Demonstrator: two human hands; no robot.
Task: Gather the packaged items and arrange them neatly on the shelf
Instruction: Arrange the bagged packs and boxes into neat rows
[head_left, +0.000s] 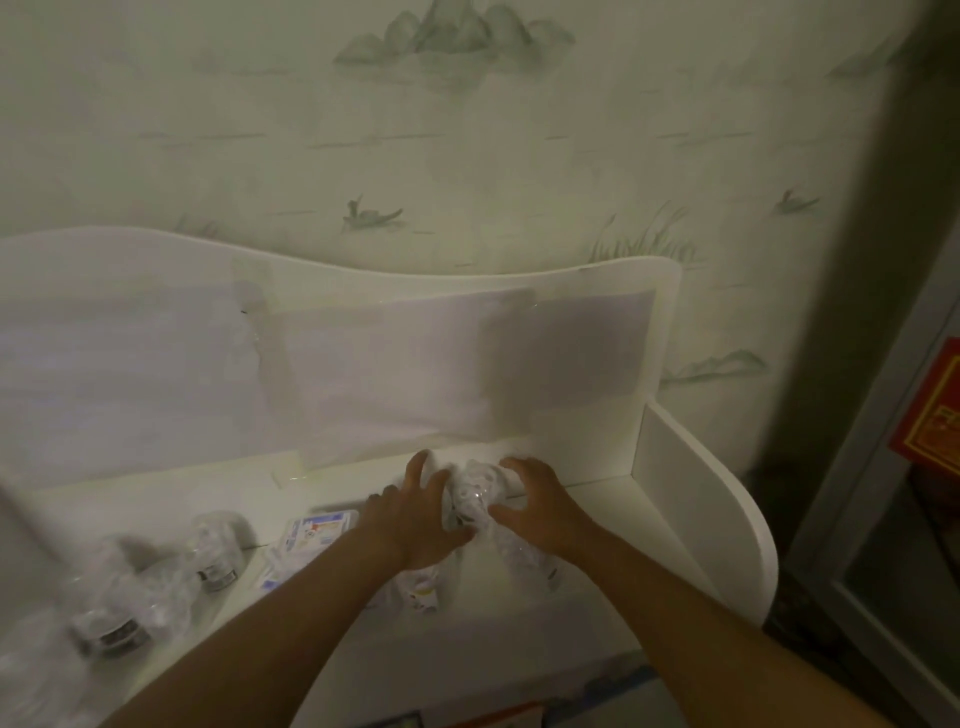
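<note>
Dim light, view soft. I take the white shelf (675, 457) as my landmark. Both hands are over its right end, near the side panel. My left hand (421, 512) and right hand (540, 506) flank a clear bubble-wrapped package (475, 493) that sits on the shelf surface close to the back panel. Left fingers lie fairly straight along its left side, thumb against the wrap; right fingers are curled over its right side, thumb touching the wrap. Whether the right hand truly grips or only rests on it, I cannot tell through the blur.

Just left of my left wrist on the shelf: a flat white packet with blue print (317, 532). Further left, a wrapped jar (215, 551), then a second wrapped jar (111, 623) toward the shelf's left end. Behind the shelf, a wall with pale landscape wallpaper (467, 130).
</note>
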